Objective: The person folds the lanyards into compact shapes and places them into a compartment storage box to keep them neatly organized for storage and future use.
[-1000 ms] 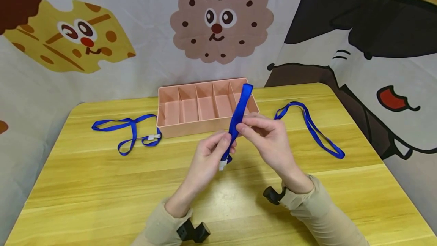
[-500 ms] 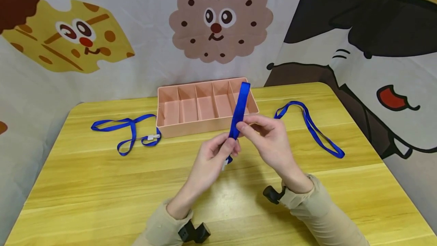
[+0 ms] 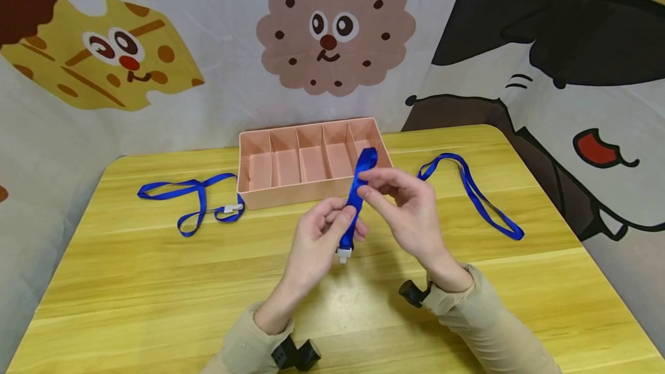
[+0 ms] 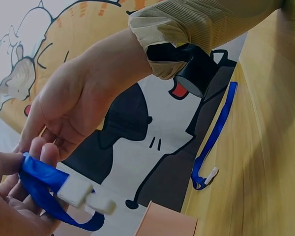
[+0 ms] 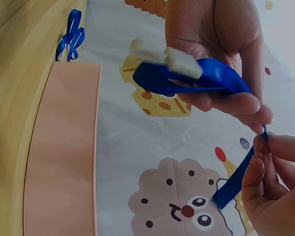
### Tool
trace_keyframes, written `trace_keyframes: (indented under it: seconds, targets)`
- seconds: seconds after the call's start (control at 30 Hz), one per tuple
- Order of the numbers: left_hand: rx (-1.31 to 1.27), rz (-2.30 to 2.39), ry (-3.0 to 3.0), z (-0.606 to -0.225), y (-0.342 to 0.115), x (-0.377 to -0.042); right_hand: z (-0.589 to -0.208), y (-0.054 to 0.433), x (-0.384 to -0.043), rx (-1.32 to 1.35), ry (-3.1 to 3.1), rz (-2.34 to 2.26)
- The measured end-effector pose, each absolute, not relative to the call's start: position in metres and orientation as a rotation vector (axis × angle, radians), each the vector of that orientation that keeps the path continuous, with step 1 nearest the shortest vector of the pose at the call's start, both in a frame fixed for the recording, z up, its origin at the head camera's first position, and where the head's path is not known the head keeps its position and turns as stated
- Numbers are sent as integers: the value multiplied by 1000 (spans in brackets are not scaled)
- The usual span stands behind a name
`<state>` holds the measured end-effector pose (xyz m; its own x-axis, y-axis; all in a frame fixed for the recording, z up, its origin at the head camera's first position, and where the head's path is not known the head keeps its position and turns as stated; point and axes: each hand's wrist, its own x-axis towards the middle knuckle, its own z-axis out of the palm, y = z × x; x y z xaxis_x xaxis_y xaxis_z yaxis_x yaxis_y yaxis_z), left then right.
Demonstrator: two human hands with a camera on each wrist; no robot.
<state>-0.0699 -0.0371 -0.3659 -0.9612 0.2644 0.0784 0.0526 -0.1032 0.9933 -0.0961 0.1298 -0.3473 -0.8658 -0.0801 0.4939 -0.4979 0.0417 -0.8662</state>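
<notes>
A folded blue lanyard (image 3: 351, 228) is held up above the table, in front of the tray. My left hand (image 3: 316, 241) grips its lower part between thumb and fingers. A white plastic clip (image 3: 343, 254) hangs below that grip; the left wrist view shows the clip (image 4: 76, 191) close up beside a loop of strap. Higher up, my right hand (image 3: 410, 212) pinches the strap with thumb and forefinger, which the right wrist view shows at the pinching fingers (image 5: 258, 169). The folded top end of the strap rises above both hands, overlapping the tray's right end.
A pink tray (image 3: 296, 195) with several compartments stands at the table's back. Another blue lanyard (image 3: 201, 196) with a white clip lies left of it, touching or near its corner. A third blue lanyard (image 3: 475, 192) lies to the right. A printed cloth (image 3: 218, 126) hangs behind.
The lanyard's upper end has dropped lower and folded over, and its white clip shows more fully below the left hand. Both hands stay in nearly the same place.
</notes>
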Motion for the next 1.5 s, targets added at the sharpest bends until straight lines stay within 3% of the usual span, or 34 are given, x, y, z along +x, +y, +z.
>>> trace_keyframes:
  seconds: [0.4, 0.87, 1.5]
  targets:
    - [213, 2228, 2011, -361, -37, -70, -345, 138, -99, 739, -2085, 1716]
    - [316, 2191, 2082, -361, -39, -70, -350, 140, -106, 788, -2075, 1318]
    - [295, 2141, 2075, -363, -40, -72, -352, 141, -111, 845, -2076, 1111]
